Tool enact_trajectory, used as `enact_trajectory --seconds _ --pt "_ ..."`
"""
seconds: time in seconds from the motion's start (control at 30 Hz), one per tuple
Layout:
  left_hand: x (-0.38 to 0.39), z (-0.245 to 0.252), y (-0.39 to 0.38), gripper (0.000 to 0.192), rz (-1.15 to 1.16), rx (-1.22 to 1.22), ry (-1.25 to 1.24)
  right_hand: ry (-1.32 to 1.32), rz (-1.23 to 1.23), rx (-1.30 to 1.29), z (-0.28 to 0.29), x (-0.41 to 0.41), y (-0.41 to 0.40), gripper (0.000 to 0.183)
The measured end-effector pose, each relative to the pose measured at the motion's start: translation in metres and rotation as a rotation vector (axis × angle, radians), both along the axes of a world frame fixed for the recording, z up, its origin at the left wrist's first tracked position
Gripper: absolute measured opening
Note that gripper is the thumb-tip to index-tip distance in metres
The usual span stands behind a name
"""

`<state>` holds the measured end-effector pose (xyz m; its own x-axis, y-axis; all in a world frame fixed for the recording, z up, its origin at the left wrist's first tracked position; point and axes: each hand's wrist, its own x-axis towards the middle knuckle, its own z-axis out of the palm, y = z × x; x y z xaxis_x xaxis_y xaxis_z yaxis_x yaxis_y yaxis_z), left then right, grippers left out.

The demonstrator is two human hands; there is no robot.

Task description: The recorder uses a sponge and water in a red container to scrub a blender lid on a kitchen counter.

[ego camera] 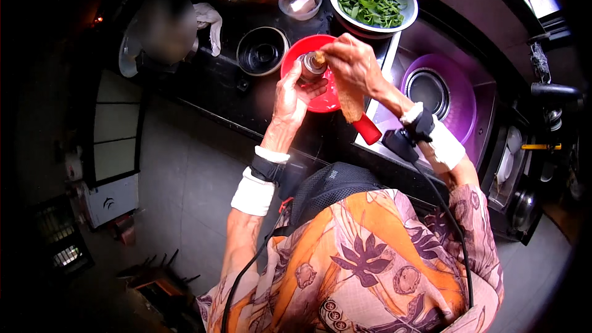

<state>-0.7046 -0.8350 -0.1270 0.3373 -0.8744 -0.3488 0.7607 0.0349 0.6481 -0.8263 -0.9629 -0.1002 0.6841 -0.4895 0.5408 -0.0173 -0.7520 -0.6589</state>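
Observation:
My left hand [291,95] holds a small jar [309,76], apparently glass, by its side, with the round mouth facing up. In my right hand [356,62] is a tan cloth [348,95]. One bunched end of it meets the jar's mouth, while the rest hangs down. Beneath both hands sits a red plastic scoop [329,104] on the dark counter. Its red handle [368,129] points toward me, and the cloth's lower end hangs across the handle's upper part. Whether the cloth reaches inside the jar is hard to tell.
A black bowl [262,51] stands left of the scoop. Behind are a tub with a white block [304,2] and a basin of leafy greens [371,5]. The sink at right holds a purple basin [464,88] with a metal bowl [428,92]. A white cloth [212,23] lies left.

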Motion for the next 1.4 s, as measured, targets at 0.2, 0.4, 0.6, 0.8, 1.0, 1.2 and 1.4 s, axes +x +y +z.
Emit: enact_trajectory --seconds 0.2,0.4,0.6,0.8,1.0,1.2,1.4 --pt "0.002 0.001 0.002 0.038 0.032 0.037 -0.243 0.024 0.08 -0.055 0.017 0.003 0.001 0.018" --pt "0.007 0.006 -0.001 0.034 0.052 0.133 -0.41 0.144 0.121 -0.578 0.023 0.002 0.025 0.024" --pt "0.014 0.007 0.003 0.035 0.04 0.078 -0.252 0.16 0.092 -0.537 0.008 -0.006 0.024 0.021" --pt "0.008 0.005 0.003 0.04 0.039 0.044 -0.139 0.076 0.093 -0.179 0.004 -0.007 0.004 0.022" --pt "0.004 0.01 0.005 0.034 -0.067 0.098 -0.301 0.094 0.173 -0.09 0.004 0.002 -0.014 0.021" --pt "0.005 0.004 0.002 0.031 -0.042 0.126 -0.426 0.163 0.24 -0.391 0.023 0.004 0.006 0.025" --pt "0.006 0.009 0.004 0.034 -0.069 0.07 -0.431 0.131 0.236 -0.268 0.017 0.007 -0.016 0.015"
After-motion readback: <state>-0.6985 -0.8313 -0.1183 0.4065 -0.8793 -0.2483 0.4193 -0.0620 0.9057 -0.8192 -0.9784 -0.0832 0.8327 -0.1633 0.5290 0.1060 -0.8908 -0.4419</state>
